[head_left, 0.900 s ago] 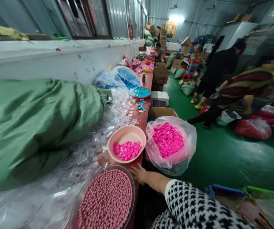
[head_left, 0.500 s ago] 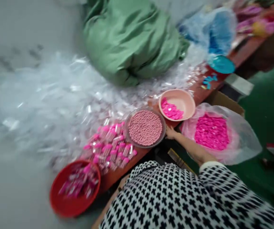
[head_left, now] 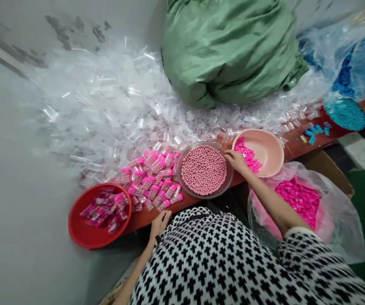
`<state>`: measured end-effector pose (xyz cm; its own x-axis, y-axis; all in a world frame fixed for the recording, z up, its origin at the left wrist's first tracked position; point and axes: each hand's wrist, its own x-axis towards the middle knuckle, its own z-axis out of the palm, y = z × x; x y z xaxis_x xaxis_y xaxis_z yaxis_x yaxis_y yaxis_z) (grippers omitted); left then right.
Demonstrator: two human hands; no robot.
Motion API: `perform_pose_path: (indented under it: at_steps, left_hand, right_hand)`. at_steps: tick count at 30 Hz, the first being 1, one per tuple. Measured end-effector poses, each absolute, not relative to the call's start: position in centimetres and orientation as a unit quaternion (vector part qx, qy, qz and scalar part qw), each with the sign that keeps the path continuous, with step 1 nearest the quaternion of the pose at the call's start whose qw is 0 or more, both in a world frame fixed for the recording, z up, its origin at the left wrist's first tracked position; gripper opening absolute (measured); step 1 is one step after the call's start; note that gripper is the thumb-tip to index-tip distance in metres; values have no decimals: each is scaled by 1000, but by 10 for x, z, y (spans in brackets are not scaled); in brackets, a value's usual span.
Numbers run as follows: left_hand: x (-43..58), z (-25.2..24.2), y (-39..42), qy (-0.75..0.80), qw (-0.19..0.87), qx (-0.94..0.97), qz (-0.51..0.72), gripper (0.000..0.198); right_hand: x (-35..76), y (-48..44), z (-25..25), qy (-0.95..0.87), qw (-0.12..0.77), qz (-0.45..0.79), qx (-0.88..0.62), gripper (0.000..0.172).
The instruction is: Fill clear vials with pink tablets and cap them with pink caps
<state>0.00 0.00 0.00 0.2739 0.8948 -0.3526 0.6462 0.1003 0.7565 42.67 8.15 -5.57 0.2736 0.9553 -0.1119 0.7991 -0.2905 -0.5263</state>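
Close to my waist, at the table's front edge, my left hand has its fingers curled together; what they hold, if anything, is hidden. My right hand reaches in between two containers, its fingers pinched at the right rim of a clear bowl of pink beads. Whether something small is in that pinch I cannot make out. Just right of this hand, a pale pink basin holds bright pink caps. Left of the bowl lies a pile of small clear bead-filled containers with pink caps.
A red basin with pink packets stands at the left end of the table. Clear plastic containers are heaped along the wall under a green cloth bundle. An open plastic bag of pink pieces stands at right, below a blue-filled bowl.
My view has swung left and steadied. My right hand has shifted up along the bowl's right rim, toward the pale pink basin. My left hand has come into sight at the table edge.
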Motion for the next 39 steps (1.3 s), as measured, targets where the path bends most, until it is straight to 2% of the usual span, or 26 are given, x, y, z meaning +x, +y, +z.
perform_pose_path:
  at_steps: [4, 8, 10, 17, 19, 24, 27, 32, 36, 39]
  left_hand:
    - [25, -27, 15, 609, 456, 632, 148, 54]
    - [49, -30, 23, 608, 474, 619, 151, 50]
    - [58, -27, 24, 610, 482, 612, 149, 47]
    - [85, -27, 37, 596, 511, 601, 149, 46]
    - [91, -29, 44, 583, 515, 611, 146, 45]
    - [106, -28, 67, 540, 517, 649, 138, 37]
    - [118, -21, 85, 530, 515, 655, 160, 34]
    - [140, -17, 124, 519, 509, 649, 224, 34]
    - [163, -27, 163, 525, 496, 634, 278, 31]
    - [183, -35, 186, 524, 498, 615, 314, 42]
  right_hand:
    - [432, 177, -61, -570, 183, 202, -775, 34]
    - [435, 238, -77, -551, 153, 178, -801, 72]
    - [435, 257, -84, -557, 133, 176, -801, 82]
    - [422, 297, -101, -599, 118, 181, -771, 83]
    - [420, 302, -104, -585, 145, 197, -773, 80]
    - [428, 308, -108, -565, 222, 239, -758, 58]
    - [440, 310, -102, -547, 290, 263, -740, 53]
    - [463, 293, -80, -504, 396, 316, -700, 55]
    - [468, 252, -55, -393, 500, 516, -574, 68]
    - [456, 217, -35, -304, 533, 624, -483, 72]
